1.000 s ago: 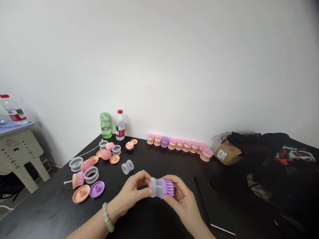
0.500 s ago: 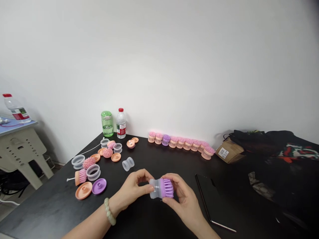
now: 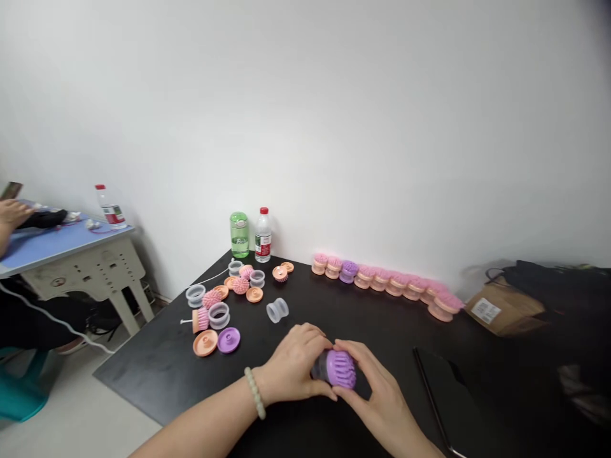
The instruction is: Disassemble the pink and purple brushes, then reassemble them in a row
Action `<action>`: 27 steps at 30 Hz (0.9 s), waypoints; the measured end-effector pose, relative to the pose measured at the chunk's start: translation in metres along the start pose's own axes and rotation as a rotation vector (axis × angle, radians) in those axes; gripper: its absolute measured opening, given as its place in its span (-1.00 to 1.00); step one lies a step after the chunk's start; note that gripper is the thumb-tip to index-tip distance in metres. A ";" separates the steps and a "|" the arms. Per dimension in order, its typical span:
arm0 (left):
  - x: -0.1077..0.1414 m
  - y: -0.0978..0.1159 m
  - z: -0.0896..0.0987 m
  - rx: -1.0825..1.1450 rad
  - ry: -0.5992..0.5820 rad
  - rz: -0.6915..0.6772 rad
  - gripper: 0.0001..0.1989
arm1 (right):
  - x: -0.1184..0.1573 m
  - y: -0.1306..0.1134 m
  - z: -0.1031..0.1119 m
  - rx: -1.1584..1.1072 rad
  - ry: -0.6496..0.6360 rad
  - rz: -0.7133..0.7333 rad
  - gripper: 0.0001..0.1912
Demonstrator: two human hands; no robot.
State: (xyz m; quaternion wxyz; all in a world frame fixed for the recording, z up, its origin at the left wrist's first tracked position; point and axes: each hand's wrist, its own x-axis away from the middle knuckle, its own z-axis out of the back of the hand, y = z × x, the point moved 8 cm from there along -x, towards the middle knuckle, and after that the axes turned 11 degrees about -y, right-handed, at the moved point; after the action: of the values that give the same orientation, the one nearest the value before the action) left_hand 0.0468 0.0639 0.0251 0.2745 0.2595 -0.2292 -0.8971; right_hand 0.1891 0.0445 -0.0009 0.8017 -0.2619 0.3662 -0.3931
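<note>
Between both hands is a purple bristle brush head [image 3: 342, 369] joined to a clear grey ring-shaped part [image 3: 321, 367]. My left hand [image 3: 298, 364], wearing a pale bead bracelet [image 3: 254, 393], is wrapped round the clear part. The fingers and thumb of my right hand [image 3: 377, 388] grip the sides of the purple head. To the left lie pink brush heads [image 3: 241, 285], clear rings [image 3: 219, 315], orange discs [image 3: 205, 343] and a purple disc [image 3: 228, 340]. A clear ring part [image 3: 277, 310] lies on its side just beyond my left hand.
Several finished-looking brushes [image 3: 380, 279] stand in a row by the wall. A green bottle [image 3: 239, 235] and a water bottle [image 3: 263, 236] stand behind. A phone-like slab [image 3: 449, 394], paper bag [image 3: 506, 308] and dark cloth are right. Another person's hand [image 3: 13, 213] is over a blue table [image 3: 62, 238].
The view has turned left, so the table items appear further right. My left hand has closed round the clear part, and the bristles now face the camera more. Another person's hand has come into view.
</note>
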 end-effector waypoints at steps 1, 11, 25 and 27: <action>0.000 0.001 0.001 -0.003 0.012 0.018 -0.35 | 0.000 0.003 0.000 -0.041 0.004 0.003 -0.50; 0.012 0.030 -0.016 1.075 -0.555 -0.157 -0.27 | -0.014 0.043 -0.009 -0.116 0.183 -0.150 -0.65; 0.012 -0.046 -0.021 0.969 0.542 0.467 -0.51 | -0.125 -0.082 -0.182 0.181 -0.442 0.416 -0.54; 0.017 -0.052 -0.022 0.946 0.499 0.529 -0.49 | -0.133 -0.073 -0.195 0.146 -0.442 0.280 -0.51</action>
State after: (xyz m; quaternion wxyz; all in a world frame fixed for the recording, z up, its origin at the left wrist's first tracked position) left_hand 0.0280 0.0868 -0.0263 0.3887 0.4908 -0.5895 -0.5105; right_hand -0.0536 0.0881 -0.0145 0.9256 -0.2297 0.1856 -0.2368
